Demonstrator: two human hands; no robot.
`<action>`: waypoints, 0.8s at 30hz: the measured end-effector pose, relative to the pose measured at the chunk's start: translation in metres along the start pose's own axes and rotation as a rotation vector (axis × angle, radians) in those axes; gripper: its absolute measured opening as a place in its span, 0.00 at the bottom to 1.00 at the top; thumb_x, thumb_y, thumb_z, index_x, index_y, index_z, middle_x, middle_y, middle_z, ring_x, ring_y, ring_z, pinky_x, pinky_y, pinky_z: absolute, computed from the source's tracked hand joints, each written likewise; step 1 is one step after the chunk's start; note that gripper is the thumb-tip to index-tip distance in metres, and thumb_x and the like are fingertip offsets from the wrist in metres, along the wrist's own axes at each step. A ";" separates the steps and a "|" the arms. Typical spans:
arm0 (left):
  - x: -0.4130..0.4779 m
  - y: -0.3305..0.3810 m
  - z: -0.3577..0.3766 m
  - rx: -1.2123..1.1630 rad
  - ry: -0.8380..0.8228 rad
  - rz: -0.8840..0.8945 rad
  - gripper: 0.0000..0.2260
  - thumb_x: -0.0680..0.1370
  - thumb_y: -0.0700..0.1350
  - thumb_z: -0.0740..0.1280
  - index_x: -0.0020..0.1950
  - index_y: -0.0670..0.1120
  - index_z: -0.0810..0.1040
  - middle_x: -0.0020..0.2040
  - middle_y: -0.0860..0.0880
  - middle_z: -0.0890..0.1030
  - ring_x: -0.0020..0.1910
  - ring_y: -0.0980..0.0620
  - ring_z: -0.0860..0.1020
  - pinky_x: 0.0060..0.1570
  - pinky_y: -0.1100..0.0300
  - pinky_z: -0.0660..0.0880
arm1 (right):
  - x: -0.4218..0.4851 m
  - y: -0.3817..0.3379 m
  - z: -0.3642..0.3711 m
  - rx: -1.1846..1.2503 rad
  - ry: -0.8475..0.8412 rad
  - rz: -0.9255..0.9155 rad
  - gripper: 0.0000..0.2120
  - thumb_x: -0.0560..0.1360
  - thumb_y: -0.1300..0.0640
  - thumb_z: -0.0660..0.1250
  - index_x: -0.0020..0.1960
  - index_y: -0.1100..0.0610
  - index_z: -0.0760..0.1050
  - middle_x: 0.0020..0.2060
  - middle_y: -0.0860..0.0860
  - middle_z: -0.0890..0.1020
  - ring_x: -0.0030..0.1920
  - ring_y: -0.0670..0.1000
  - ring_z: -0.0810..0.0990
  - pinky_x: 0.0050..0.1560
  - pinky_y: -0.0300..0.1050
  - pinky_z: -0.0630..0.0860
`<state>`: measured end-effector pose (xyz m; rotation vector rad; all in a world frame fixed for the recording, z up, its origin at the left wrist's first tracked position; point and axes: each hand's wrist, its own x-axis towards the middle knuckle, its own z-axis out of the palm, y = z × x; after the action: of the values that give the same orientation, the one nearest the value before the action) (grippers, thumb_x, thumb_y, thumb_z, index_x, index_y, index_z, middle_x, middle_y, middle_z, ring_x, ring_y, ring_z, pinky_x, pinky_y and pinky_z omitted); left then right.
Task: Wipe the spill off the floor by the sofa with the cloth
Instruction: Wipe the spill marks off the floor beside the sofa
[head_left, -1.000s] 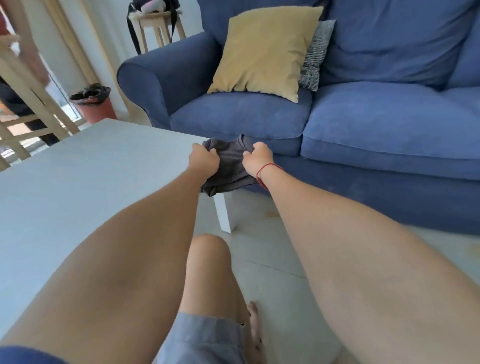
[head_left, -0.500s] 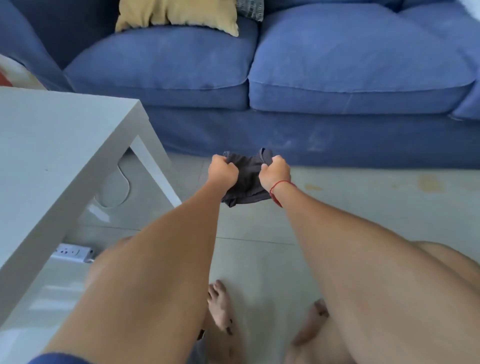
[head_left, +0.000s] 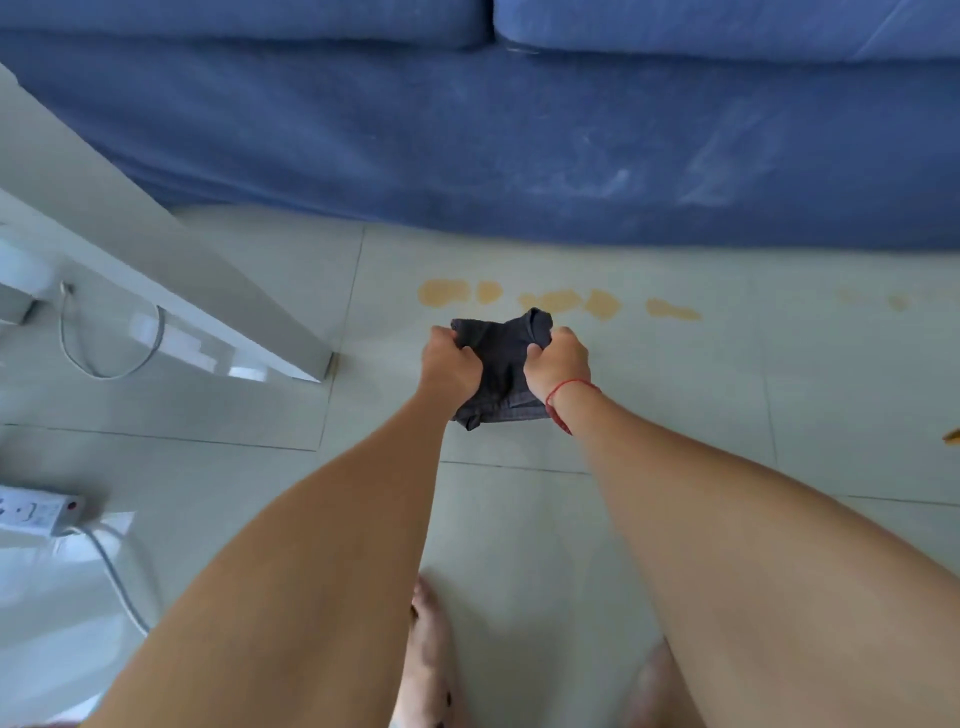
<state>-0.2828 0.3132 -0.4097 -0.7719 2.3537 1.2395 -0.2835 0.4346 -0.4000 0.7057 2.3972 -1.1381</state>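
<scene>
A dark grey cloth (head_left: 503, 364) hangs bunched between both hands above the pale floor tiles. My left hand (head_left: 449, 364) grips its left edge and my right hand (head_left: 558, 361), with a red string at the wrist, grips its right edge. Just beyond the cloth, a row of yellowish spill patches (head_left: 561, 301) lies on the floor, running left to right in front of the blue sofa (head_left: 519, 135). Fainter spots (head_left: 893, 300) continue to the right. The cloth is a little nearer to me than the spill and does not touch it.
A white table leg and edge (head_left: 171, 270) slant in from the left. A white power strip (head_left: 36, 512) with its cable lies on the floor at the lower left, and a thin cable (head_left: 104, 364) loops under the table. My bare feet (head_left: 426, 660) stand below.
The view has tipped down from the sofa and table top to the floor. Both hands, still gripping the cloth, have come lower and nearer the spill, which now shows plainly.
</scene>
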 end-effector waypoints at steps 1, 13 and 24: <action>0.007 -0.006 0.006 0.012 -0.008 -0.011 0.13 0.79 0.38 0.56 0.64 0.39 0.66 0.61 0.38 0.74 0.58 0.41 0.74 0.50 0.55 0.70 | 0.007 0.004 0.006 0.000 -0.005 0.013 0.16 0.80 0.58 0.60 0.66 0.63 0.68 0.63 0.62 0.76 0.62 0.63 0.76 0.61 0.53 0.74; 0.083 -0.067 -0.006 0.459 0.229 0.122 0.29 0.80 0.53 0.54 0.78 0.45 0.50 0.78 0.40 0.48 0.77 0.42 0.47 0.73 0.44 0.52 | 0.039 0.043 0.066 -0.643 0.068 -0.528 0.33 0.79 0.44 0.55 0.78 0.56 0.51 0.79 0.57 0.48 0.79 0.57 0.49 0.76 0.60 0.44; 0.120 -0.089 -0.003 0.560 0.088 0.032 0.27 0.80 0.56 0.42 0.76 0.57 0.35 0.77 0.47 0.32 0.75 0.46 0.31 0.70 0.44 0.31 | 0.056 0.074 0.106 -0.665 0.229 -0.626 0.29 0.78 0.43 0.57 0.75 0.53 0.62 0.76 0.56 0.62 0.76 0.58 0.60 0.75 0.61 0.55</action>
<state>-0.3211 0.2342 -0.5305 -0.6055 2.6009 0.5080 -0.2703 0.4058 -0.5367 -0.1591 3.0378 -0.3659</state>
